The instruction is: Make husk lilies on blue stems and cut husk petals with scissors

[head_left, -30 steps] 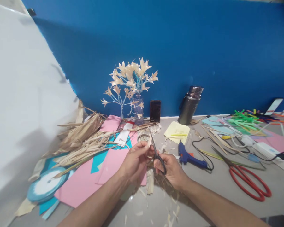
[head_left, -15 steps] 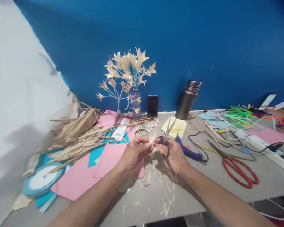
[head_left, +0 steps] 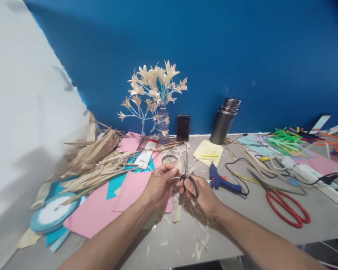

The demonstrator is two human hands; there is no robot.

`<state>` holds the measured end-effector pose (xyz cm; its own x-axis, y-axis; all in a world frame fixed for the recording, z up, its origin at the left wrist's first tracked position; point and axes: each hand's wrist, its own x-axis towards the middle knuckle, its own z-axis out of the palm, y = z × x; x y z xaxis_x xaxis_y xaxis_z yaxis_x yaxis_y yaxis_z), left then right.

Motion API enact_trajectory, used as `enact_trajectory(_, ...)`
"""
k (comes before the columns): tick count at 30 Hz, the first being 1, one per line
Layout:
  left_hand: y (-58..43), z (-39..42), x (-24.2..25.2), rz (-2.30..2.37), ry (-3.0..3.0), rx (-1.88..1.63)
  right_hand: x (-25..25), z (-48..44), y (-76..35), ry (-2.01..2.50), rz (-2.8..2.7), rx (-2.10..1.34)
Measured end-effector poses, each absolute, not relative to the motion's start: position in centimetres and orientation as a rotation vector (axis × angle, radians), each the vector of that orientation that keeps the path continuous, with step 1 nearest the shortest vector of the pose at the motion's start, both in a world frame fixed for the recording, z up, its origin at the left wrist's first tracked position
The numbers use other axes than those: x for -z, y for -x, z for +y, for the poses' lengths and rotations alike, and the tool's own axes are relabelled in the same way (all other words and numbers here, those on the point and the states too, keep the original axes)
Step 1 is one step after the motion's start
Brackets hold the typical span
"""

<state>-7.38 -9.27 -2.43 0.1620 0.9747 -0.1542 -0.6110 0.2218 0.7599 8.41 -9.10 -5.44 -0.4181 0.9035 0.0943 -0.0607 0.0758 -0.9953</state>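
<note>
My left hand point(head_left: 161, 183) pinches a small pale piece of dried husk point(head_left: 178, 165), shaped like a petal, between thumb and fingers. A pair of black-handled scissors point(head_left: 186, 168) is in my right hand point(head_left: 204, 193), fingers through the loops, blades upright and nearly closed beside the husk piece. Whether the blades touch it I cannot tell. Below both hands, husk scraps point(head_left: 198, 249) are scattered on the table. Behind them, pale husk flowers point(head_left: 154, 80) on blue stems stand in a clear bottle point(head_left: 163, 125).
Dried husks point(head_left: 92, 157) and pink sheets point(head_left: 92, 215) pile up left, with a blue ribbon spool point(head_left: 55, 212). A blue glue gun point(head_left: 224, 182), red-handled scissors point(head_left: 287, 206) and a power strip point(head_left: 323, 185) lie right. A phone point(head_left: 183, 127) and flask point(head_left: 225, 122) stand at the wall.
My right hand has turned the scissors from leaning right to upright, brought them left to the husk piece, and their blades have come together. The view has shifted slightly.
</note>
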Motion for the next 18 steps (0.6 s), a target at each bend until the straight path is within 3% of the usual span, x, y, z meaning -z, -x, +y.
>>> enact_trajectory(18,7.0,-9.5,2.2,0.761,-0.574,-1.234,6.2,-9.9,-7.6,0.784,-1.584,-1.495)
